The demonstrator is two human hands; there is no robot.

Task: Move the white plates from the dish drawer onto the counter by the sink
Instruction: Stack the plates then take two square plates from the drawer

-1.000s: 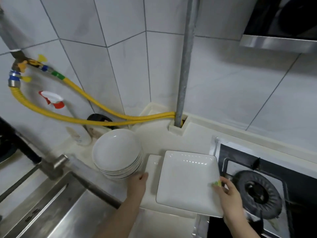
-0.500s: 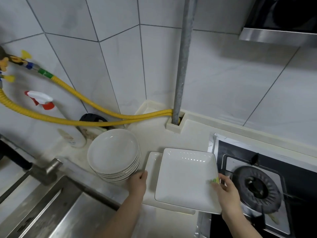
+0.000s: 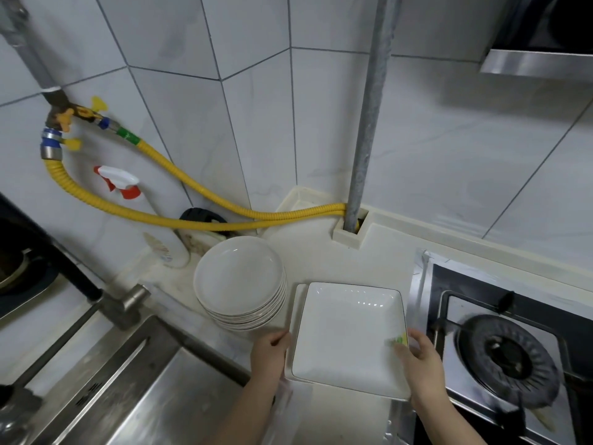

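Where counter (image 3: 324, 252) meets sink (image 3: 134, 380): round plate stack (image 3: 239, 277), then left hand (image 3: 269, 353) and right hand (image 3: 417, 358), fingers curled, gripping opposite edges of square plate (image 3: 348, 335) atop another, beside stove (image 3: 507, 348).

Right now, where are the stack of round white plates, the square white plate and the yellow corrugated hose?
Stack of round white plates (image 3: 239, 276): head view, top plate's centre.
Square white plate (image 3: 348, 332): head view, its middle.
Yellow corrugated hose (image 3: 205, 191): head view, upper hose mid-length.
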